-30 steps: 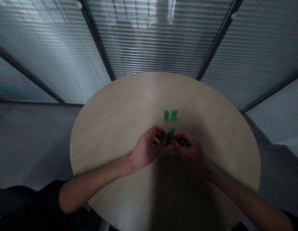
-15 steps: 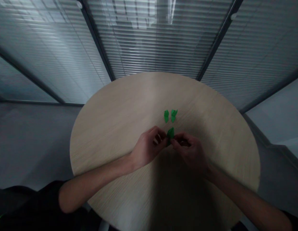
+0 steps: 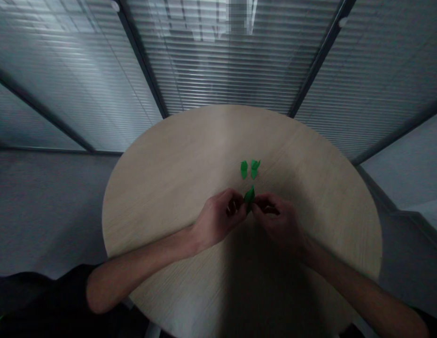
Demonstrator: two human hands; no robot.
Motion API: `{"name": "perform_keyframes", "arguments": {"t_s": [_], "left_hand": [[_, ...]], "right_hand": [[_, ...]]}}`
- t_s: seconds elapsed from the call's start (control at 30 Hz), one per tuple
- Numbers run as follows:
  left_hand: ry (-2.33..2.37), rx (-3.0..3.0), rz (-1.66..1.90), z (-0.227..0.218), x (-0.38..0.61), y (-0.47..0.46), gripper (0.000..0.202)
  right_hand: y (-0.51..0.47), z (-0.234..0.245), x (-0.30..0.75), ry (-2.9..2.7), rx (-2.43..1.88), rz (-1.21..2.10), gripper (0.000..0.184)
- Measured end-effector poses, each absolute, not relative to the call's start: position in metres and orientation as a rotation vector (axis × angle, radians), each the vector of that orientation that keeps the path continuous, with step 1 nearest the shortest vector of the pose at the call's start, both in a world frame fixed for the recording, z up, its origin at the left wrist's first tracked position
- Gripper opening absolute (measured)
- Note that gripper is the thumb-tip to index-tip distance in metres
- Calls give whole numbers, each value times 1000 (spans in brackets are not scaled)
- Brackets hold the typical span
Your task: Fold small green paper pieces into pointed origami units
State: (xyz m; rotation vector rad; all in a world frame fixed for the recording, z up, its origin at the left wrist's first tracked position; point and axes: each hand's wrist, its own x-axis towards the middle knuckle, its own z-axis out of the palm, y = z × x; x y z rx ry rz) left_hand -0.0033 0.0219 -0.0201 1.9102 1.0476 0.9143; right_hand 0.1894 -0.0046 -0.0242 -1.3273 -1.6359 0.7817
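A small folded green paper piece [image 3: 250, 197] is held with its pointed tip upward, pinched between the left hand [image 3: 220, 218] and the right hand [image 3: 278, 220]. The fingers of both hands are curled closely in toward it, so the hands are narrowly closed and nearly meet, with only the green fold showing between them. The lower part of the piece is hidden by the fingers. Both hands are placed over the central area of a round counter [image 3: 151, 188] with a pale wood grain, and whether they are resting on its surface or raised slightly above it cannot be told. Just beyond the hands, toward the far edge of the counter, 2 more green paper pieces are laid side by side: a narrower one [image 3: 244, 169] on the left and a more jagged one [image 3: 254, 169] on the right, standing just apart from each other. Neither is touched by the hands. Both forearms [image 3: 144, 253] are stretched in from the near edge of the counter, and a dark sleeve [image 3: 45, 291] is seen at the lower left corner of the view. A broad shadow [image 3: 261, 281] is cast across the near half of the counter. Beyond the far edge, a glass partition [image 3: 222, 70] fitted with slatted blinds is seen, and a grey floor [image 3: 45, 202] is visible around the counter.
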Motion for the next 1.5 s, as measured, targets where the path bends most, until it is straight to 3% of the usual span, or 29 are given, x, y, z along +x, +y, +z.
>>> {"name": "perform_keyframes", "arguments": {"t_s": [0.73, 1.5], "left_hand": [[1054, 1961, 877, -20, -4, 19, 8], [963, 2002, 877, -19, -4, 17, 10]], "right_hand": [[-9, -19, 188, -1838, -1310, 525, 3], [-12, -24, 187, -1989, -1167, 93, 5]]}}
